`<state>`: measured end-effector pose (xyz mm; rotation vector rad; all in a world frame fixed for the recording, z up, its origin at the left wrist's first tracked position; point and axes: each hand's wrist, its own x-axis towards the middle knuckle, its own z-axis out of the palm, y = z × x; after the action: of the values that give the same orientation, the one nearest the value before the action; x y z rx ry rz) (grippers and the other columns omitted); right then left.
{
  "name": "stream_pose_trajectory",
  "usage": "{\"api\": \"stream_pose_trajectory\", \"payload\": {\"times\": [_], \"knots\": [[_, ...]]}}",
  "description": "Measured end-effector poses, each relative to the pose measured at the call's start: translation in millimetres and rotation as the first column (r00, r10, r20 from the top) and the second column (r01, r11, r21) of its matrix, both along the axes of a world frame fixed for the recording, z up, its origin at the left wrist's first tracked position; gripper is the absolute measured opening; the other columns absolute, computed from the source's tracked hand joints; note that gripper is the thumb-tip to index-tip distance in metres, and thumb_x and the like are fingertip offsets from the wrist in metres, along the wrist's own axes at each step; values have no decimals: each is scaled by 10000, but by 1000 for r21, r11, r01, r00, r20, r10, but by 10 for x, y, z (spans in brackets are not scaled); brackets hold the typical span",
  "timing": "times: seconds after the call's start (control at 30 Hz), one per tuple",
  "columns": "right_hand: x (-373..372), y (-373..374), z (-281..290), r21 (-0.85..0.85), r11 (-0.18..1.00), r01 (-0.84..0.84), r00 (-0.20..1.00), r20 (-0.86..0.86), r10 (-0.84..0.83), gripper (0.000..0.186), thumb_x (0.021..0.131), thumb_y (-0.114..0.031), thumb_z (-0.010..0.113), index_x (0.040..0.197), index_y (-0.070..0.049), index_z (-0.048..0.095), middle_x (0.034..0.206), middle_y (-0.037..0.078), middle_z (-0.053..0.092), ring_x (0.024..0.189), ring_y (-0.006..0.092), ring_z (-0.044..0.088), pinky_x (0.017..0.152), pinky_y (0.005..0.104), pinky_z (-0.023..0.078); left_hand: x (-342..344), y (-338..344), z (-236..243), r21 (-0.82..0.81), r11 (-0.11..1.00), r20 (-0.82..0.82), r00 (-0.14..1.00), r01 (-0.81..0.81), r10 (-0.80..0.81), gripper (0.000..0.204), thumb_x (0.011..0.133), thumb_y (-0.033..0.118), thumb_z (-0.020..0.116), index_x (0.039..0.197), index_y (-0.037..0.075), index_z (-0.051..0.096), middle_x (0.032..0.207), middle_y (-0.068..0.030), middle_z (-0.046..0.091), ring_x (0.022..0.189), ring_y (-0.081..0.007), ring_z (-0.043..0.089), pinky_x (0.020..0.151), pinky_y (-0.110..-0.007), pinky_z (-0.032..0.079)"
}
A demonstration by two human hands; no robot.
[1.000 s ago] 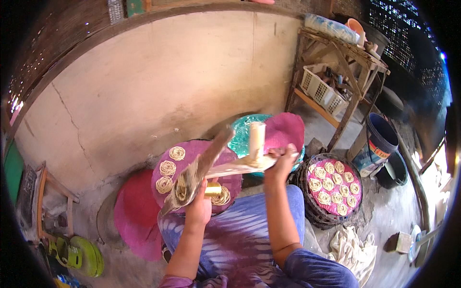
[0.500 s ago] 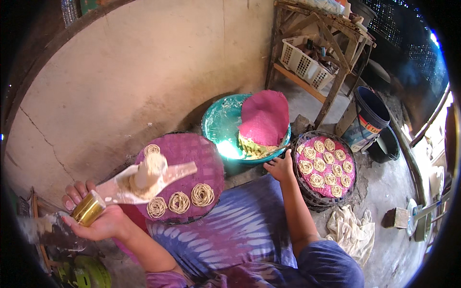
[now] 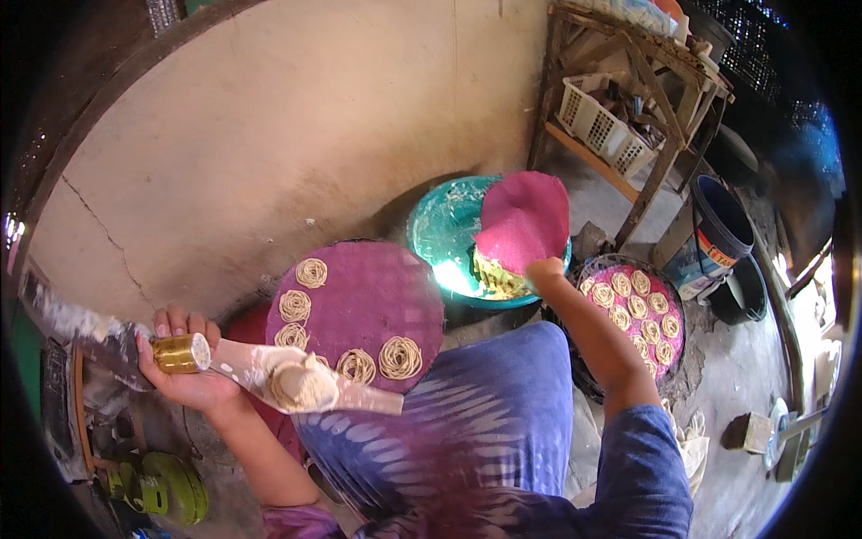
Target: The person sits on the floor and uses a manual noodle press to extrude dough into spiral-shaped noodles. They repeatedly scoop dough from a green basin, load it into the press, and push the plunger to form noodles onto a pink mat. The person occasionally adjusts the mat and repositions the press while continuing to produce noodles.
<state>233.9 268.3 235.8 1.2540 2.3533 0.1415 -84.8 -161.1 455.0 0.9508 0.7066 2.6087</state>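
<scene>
The left hand (image 3: 193, 368) grips a long, pale wooden tool (image 3: 244, 361) with a shiny gold metal tube (image 3: 181, 353). The tool's far end hangs over the edge of a round, flat purple mat (image 3: 368, 287). Curly, cream-coloured noodle nests (image 3: 400, 357) sit on this mat. The right hand (image 3: 544, 269) has curled fingers by a floppy pink sheet (image 3: 523, 216); I cannot tell if it holds anything. The sheet partly covers yellow dough (image 3: 496, 277) inside a round teal plastic tub (image 3: 431, 216).
</scene>
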Motion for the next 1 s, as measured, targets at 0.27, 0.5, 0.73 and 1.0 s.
{"api": "stream_pose_trajectory", "payload": {"times": [0.27,0.5,0.73,1.0], "knots": [[766,-838,1836,-479,810,-339,697,-706,-125,235,1009,-153,419,1157,-37,560,745,60,647,632,160,586,576,318,461,-271,-74,-93,-259,912,291,926,318,-240,348,899,464,527,782,138,494,743,-17,465,566,-121,436,438,-243,338],[-137,-2212,2072,63,658,-750,300,-855,424,349,876,-65,619,1219,-122,651,794,86,688,644,188,641,578,294,484,-108,454,-509,-117,466,440,467,877,-767,362,834,485,606,777,148,487,722,11,432,517,-88,382,441,-235,308],[-361,-2471,2118,219,535,-816,221,-737,639,468,816,-107,638,1261,-251,639,716,61,642,577,264,612,502,381,484,-109,194,-401,18,500,417,448,866,-791,366,844,486,602,776,148,480,709,20,402,515,-90,349,447,-231,300],[-291,-2725,1571,237,660,-713,165,-858,487,504,770,-17,670,1249,-170,649,638,76,556,545,255,556,507,377,455,-318,-238,-321,-8,903,371,840,430,-396,382,864,462,596,777,128,433,701,17,371,514,-92,330,428,-246,283]]}}
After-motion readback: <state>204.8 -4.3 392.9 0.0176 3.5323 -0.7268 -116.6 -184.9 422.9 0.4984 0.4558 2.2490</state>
